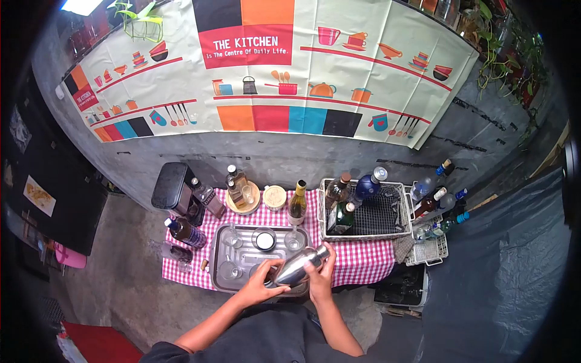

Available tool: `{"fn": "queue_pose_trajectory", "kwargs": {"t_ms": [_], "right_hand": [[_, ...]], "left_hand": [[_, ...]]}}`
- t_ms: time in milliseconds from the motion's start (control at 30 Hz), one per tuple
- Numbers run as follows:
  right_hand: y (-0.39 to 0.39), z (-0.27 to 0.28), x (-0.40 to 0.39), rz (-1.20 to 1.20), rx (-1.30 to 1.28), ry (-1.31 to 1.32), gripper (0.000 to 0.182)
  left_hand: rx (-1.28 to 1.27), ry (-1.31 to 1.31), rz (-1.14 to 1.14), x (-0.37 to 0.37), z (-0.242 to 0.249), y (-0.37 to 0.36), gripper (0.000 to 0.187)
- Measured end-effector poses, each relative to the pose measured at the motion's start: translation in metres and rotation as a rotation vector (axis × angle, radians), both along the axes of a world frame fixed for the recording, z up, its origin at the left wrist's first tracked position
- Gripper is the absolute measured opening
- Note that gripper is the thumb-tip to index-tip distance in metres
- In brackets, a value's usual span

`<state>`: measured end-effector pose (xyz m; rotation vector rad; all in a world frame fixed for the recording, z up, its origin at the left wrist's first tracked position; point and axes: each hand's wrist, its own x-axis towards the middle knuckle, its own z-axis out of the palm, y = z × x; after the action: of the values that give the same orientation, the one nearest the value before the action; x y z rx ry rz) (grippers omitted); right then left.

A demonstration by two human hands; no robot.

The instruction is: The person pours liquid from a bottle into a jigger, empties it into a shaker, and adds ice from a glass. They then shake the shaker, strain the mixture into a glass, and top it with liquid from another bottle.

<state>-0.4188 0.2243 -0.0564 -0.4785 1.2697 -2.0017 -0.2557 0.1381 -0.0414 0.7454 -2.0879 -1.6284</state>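
Observation:
A shiny metal cocktail shaker [295, 268] is tilted above the front right of the grey tray [219, 287]. My left hand [262, 287] wraps round its wider lower end. Near the narrower top end, my right hand [320, 275] grips it, fingers closed round the side. On the tray stand clear glasses, one at the back left [232, 236], another at the back right [295, 241] and a third at the front left [230, 270]. Between the back two is a round container with a white top [264, 241]. The shaker and my hands hide the tray's front right part.
A red-checked cloth [363, 261] covers the table. Several bottles stand in a wire basket [399, 235] at the right. More bottles [207, 198] line the left and back, beside a wooden stand [244, 210], a wooden-topped jar [275, 198] and a black bin [170, 187].

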Motion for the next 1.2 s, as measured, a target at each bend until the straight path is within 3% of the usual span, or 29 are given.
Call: {"fn": "queue_pose_trajectory", "kwargs": {"t_ms": [33,67,100,200,300,333,367,467,500,533,600,700,767,833,867,900,967,1000,1033,1100,1133,1200], "right_hand": [[-0.002,-0.01,0.0,-0.04,0.029,-0.204,0.063],[-0.004,-0.028,0.0,-0.053,0.071,-0.336,0.045],[-0.004,-0.032,0.0,-0.055,0.069,-0.332,0.045],[-0.009,-0.042,0.002,0.104,0.084,-0.643,0.028],[-0.018,-0.038,0.014,-0.014,0.166,-0.516,0.033],[-0.021,-0.038,0.017,-0.038,0.16,-0.453,0.061],[-0.024,-0.034,0.023,-0.042,0.162,-0.453,0.061],[-0.036,-0.002,0.044,-0.055,0.204,0.184,0.075],[-0.04,0.005,0.052,-0.057,0.21,0.182,0.075],[-0.044,0.016,0.06,0.002,0.176,0.395,0.076],[-0.054,0.043,0.068,0.117,0.139,0.916,0.083],[-0.071,0.05,0.082,0.154,0.018,1.032,0.084],[-0.077,0.06,0.092,0.183,0.097,0.816,0.082],[-0.09,0.04,0.101,0.104,0.035,0.433,0.08],[-0.093,0.04,0.103,0.113,0.04,0.265,0.074],[-0.096,0.034,0.106,0.106,0.044,0.269,0.074],[-0.1,0.008,0.111,0.016,0.1,-0.219,0.062],[-0.099,0.0,0.116,-0.028,0.125,-0.362,0.042],[-0.098,-0.008,0.118,-0.032,0.126,-0.361,0.042],[-0.094,-0.021,0.12,0.08,0.088,-0.679,0.029],[-0.093,-0.025,0.125,0.086,0.116,-0.689,0.022],[-0.092,-0.031,0.135,0.01,0.1,-0.637,0.026]], "left_hand": [[-0.001,0.003,-0.002,0.0,0.008,-0.003,0.071],[-0.011,-0.03,-0.015,0.002,0.019,-0.004,0.068],[-0.022,-0.063,-0.027,0.003,0.025,-0.007,0.065],[-0.071,-0.038,-0.041,0.006,0.023,-0.013,0.061],[-0.076,-0.074,-0.07,0.018,0.019,-0.024,0.066],[-0.078,-0.085,-0.064,0.023,0.017,-0.028,0.067],[-0.078,-0.098,-0.058,0.029,0.015,-0.031,0.069],[0.024,-0.075,-0.041,0.047,0.006,-0.041,0.071],[0.066,-0.038,-0.03,0.051,0.0,-0.045,0.072],[0.075,-0.041,-0.036,0.054,-0.006,-0.049,0.072],[0.338,0.135,-0.07,0.063,-0.017,-0.056,0.076],[0.423,0.203,-0.087,0.077,-0.015,-0.069,0.081],[0.378,0.137,-0.033,0.09,0.002,-0.076,0.08],[0.098,0.058,-0.004,0.102,0.006,-0.085,0.078],[0.05,0.161,0.06,0.104,-0.004,-0.087,0.075],[0.054,0.165,0.052,0.107,-0.003,-0.091,0.075],[0.039,0.155,0.059,0.114,0.008,-0.098,0.072],[0.06,0.139,0.044,0.117,0.016,-0.1,0.066],[0.063,0.141,0.041,0.118,0.018,-0.104,0.066],[0.083,0.134,-0.034,0.121,0.02,-0.109,0.062],[0.055,0.142,-0.058,0.122,0.016,-0.111,0.058],[0.091,0.121,-0.066,0.125,0.012,-0.116,0.058]]}}
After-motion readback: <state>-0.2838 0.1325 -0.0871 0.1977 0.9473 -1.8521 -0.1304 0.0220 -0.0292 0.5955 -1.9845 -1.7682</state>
